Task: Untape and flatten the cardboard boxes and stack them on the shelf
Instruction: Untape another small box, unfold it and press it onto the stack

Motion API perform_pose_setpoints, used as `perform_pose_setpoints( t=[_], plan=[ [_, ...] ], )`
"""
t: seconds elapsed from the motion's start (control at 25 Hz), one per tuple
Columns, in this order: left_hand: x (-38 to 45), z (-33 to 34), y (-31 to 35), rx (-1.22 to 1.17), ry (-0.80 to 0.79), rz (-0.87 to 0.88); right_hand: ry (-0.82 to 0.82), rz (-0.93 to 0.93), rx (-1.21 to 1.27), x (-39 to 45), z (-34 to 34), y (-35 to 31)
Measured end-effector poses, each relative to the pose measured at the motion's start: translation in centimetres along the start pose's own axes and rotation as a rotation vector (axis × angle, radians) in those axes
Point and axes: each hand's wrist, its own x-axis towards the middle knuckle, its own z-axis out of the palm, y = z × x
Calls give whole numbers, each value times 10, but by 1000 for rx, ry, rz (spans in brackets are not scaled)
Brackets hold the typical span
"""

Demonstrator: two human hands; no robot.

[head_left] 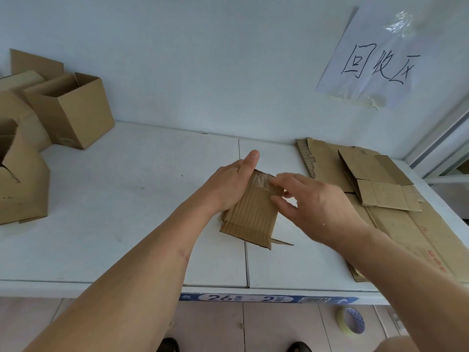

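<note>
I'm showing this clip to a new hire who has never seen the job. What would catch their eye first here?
First, the two hands at the centre of the white shelf: the left hand holds a small flattened box while the right hand picks at the clear tape on its far end. Next, the stack of flattened cardboard at the right, and the open boxes waiting at the left.
</note>
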Motion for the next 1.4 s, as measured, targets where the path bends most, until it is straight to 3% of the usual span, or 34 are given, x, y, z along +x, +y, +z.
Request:
perform_pose_setpoints(
  t=[0.28,0.56,0.64,0.8,0.96,1.08,1.16,1.24,1.32,1.4],
  plan=[
    [1,3,0,4,-7,18,83,-41,-133,0,8,0],
    [3,6,-2,67,5,47,9,-108,-256,6,16,3],
    [0,6,-2,84,10,63,31,-51,-165,6,16,0],
    [-8,3,-2,51,-4,81,129,360,329,3,16,0],
    [-17,-2,-11,61,21,147,46,201,289,-17,24,-5],
    [-24,-2,-18,114,48,282,180,127,268,-21,30,-10],
    [-25,-4,-29,182,69,379,245,143,401,-18,28,-18],
    [-27,-4,-45,348,78,418,148,276,588,-22,26,-28],
    [-31,-1,-59,509,47,386,-78,495,808,-29,27,-38],
    [-37,4,-64,517,-9,331,-193,645,947,-29,31,-38]
  ],
)
